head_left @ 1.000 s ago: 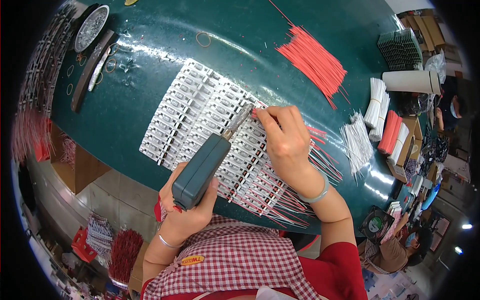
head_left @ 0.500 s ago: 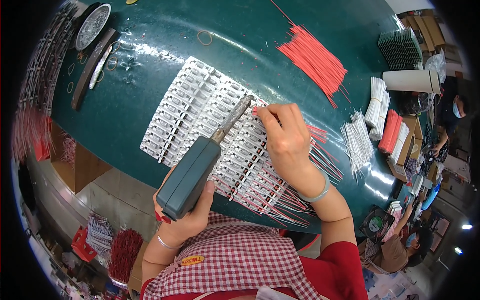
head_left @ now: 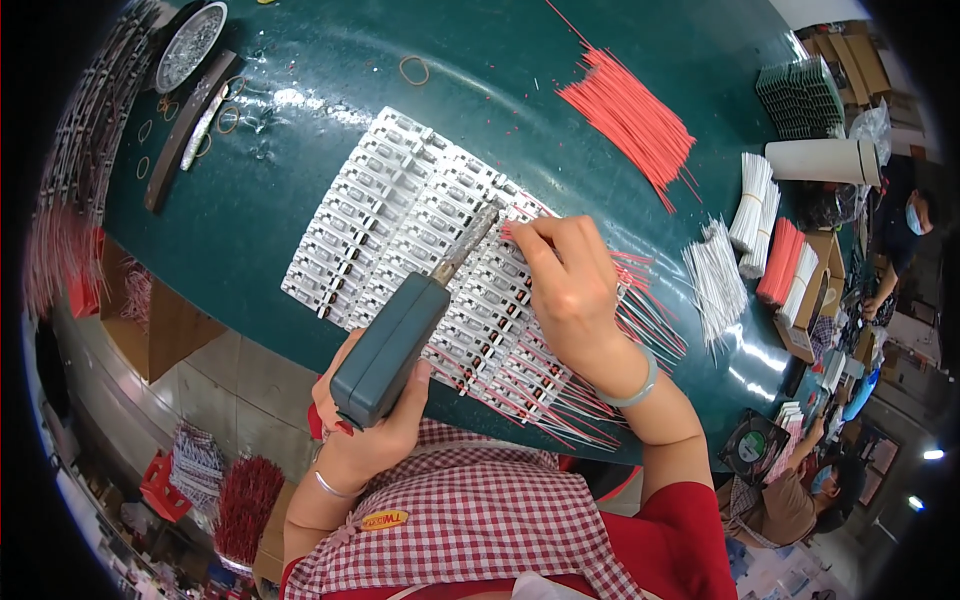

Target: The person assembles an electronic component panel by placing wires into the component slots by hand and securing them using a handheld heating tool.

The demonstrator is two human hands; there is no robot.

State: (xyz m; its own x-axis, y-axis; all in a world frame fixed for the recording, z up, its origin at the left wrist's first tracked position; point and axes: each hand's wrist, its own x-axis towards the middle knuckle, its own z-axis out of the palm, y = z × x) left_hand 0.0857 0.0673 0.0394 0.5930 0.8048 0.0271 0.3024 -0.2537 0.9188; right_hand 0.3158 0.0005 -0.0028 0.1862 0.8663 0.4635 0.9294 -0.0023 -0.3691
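So the left hand (head_left: 365, 425) has its fingers wrapped tight round a chunky grey-green electric screwdriver (head_left: 395, 340), gripped low on the body, with the metal bit (head_left: 465, 245) angled up onto the sheet of white plastic terminal blocks (head_left: 400, 225). That sheet lies flat in the middle of the dark green table (head_left: 300, 100), near the person's edge. The right hand (head_left: 570, 290) sits on the blocks just right of the bit, fingertips pinched together on what looks like a thin red wire, though I can't really make out the pinch.

The driver looks rigid and fairly hefty, so a full fist round the fat body seems the sensible hold. The wires look light and springy, easy to bend, best pinched close to the end. Blocks seem stiff but light, likely to slide if nudged.

Loose red wires (head_left: 630, 120) are fanned out further up, white wire bundles (head_left: 715, 280) off right.
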